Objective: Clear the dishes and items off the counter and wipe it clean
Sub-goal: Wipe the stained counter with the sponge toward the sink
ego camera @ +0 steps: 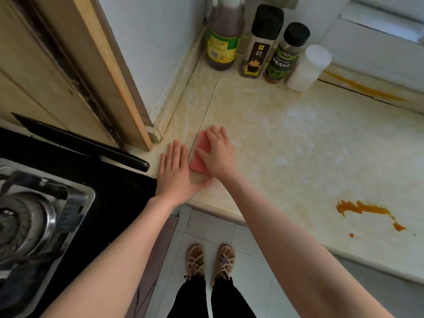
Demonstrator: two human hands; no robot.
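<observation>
A pink sponge (200, 154) with a pale underside lies on the cream marble counter (286, 138), near its left front corner. My right hand (218, 152) presses flat on top of the sponge with straight, spread fingers. My left hand (175, 171) lies flat on the counter just left of the sponge, its thumb touching the sponge's near end. An orange sauce smear (367, 211) stains the counter at the right front, and another orange streak (364, 88) runs along the back edge.
Several bottles stand in the back corner: a dark vinegar bottle (223, 40), two black-capped seasoning jars (259, 44) (283, 56) and a white jar (308, 68). A black stove (75, 180) with a burner sits to the left. A wooden frame (114, 72) rises beside it.
</observation>
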